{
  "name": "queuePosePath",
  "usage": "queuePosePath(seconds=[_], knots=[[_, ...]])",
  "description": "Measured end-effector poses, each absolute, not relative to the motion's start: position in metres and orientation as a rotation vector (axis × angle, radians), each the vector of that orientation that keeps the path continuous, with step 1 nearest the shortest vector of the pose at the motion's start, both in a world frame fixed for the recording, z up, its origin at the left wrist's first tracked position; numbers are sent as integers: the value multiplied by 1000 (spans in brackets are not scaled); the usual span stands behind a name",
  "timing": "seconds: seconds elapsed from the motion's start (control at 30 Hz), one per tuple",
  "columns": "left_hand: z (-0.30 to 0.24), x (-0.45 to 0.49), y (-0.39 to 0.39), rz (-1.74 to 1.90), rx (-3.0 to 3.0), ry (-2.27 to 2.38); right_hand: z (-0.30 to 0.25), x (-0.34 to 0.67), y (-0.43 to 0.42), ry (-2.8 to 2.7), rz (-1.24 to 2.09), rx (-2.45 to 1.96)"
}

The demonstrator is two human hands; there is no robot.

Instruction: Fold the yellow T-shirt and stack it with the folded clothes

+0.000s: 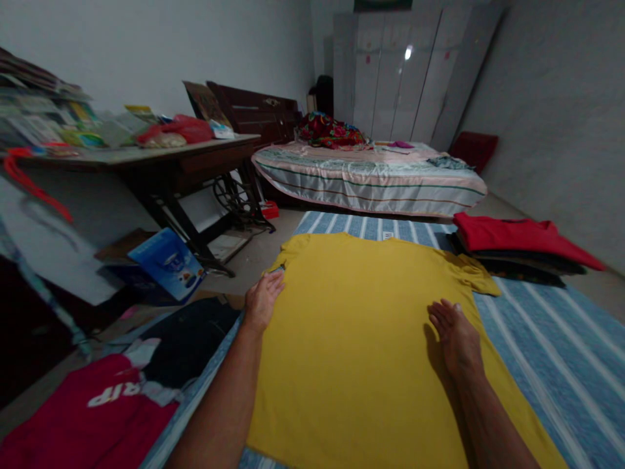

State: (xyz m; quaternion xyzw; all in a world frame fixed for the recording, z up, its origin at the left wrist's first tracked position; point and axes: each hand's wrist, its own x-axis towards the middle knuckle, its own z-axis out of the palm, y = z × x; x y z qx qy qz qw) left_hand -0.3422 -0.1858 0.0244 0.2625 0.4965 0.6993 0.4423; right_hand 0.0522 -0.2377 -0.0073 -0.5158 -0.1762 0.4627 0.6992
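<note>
A yellow T-shirt (361, 339) lies spread flat on a blue and white striped sheet (547, 352), its neck edge away from me and its hem toward me. My left hand (263, 299) is at the shirt's left edge, just below the left sleeve, with the fingers stretched out. Over the right part of the shirt, my right hand (455, 335) hovers with its fingers extended and casts a shadow on the cloth. Neither hand grips anything that I can see.
Folded clothes, a red garment (522, 234) on top, are stacked at the right. At lower left lie a crimson garment (97, 410) and dark clothing (190, 342). A sewing-machine table (195, 153) stands at left. Behind are a bed (371, 182) and a wardrobe (390, 78).
</note>
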Motion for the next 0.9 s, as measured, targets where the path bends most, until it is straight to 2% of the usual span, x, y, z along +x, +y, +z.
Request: queuePosePath(seconds=[0.9], knots=[[23, -343, -184, 1718, 684, 1245, -6, 51, -238, -424, 1002, -1159]])
